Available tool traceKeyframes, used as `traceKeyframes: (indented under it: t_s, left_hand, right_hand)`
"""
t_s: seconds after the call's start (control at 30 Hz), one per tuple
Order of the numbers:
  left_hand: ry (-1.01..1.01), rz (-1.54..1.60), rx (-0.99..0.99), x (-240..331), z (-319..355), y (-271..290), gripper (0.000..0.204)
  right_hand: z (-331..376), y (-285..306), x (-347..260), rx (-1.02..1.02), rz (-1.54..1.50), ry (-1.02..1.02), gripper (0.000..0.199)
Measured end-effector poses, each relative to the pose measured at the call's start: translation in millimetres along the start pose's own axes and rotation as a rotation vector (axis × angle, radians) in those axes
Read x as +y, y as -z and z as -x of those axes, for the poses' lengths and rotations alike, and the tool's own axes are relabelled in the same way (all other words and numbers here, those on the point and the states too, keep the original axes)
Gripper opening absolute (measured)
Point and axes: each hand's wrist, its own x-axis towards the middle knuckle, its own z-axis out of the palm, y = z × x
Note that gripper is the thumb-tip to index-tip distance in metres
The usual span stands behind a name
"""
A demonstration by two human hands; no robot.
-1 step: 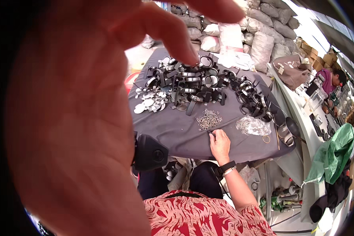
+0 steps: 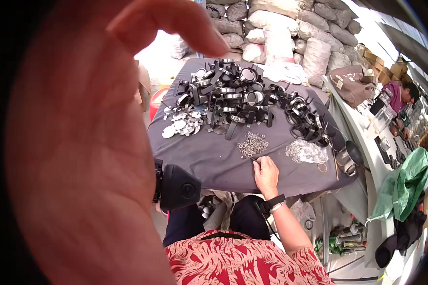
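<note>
My left hand [image 2: 81, 156] is raised right up to the camera, large and blurred, and fills the left half of the view. Its fingers are apart, one curled across the top, with nothing in it. My right hand [image 2: 266, 175] rests on the grey cloth-covered table [image 2: 209, 161], wearing a black wrist strap. Its fingertips touch the cloth just below a small heap of silver metal clips [image 2: 253, 144]. Whether it pinches one is too small to tell. Beyond lie a big pile of black straps and rings [image 2: 238, 99] and silver round discs [image 2: 183, 122].
A clear bag of metal parts [image 2: 306, 151], a yellow ring [image 2: 322, 167] and metal cups [image 2: 349, 154] sit on the table's right. A black boxy device [image 2: 178, 187] hangs at its front edge. White sacks [image 2: 280, 33] are stacked behind. Another person [image 2: 399, 92] sits at a far-right bench, near a green bag [image 2: 404, 185].
My left hand's curled finger has shifted slightly across the top of the view. My right hand stays at the same spot on the cloth.
</note>
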Motion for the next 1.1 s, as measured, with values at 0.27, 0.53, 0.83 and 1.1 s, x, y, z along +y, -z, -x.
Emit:
traceKeyframes:
  t_s: [0.27, 0.53, 0.83, 1.1]
  left_hand:
    - [-0.013, -0.104, 0.137, -20.1, -5.4, 9.4, 0.089]
    - [-0.284, -0.378, 0.152, -40.5, -62.3, 95.7, 0.090]
    - [-0.594, -0.497, 0.271, -35.1, -129.2, 123.0, 0.090]
    - [-0.273, -0.510, 0.557, -61.1, -28.0, 51.2, 0.091]
  right_hand:
    - [-14.2, -6.5, 0.1, -0.044, 0.019, 0.020, 0.012]
    - [-12.9, 1.3, -9.9, -0.013, 0.024, 0.017, 0.014]
    - [5.6, 8.5, -3.7, 0.011, 0.066, 0.025, 0.015]
    - [-14.6, 0.4, 12.9, 0.018, -0.110, -0.096, 0.011]
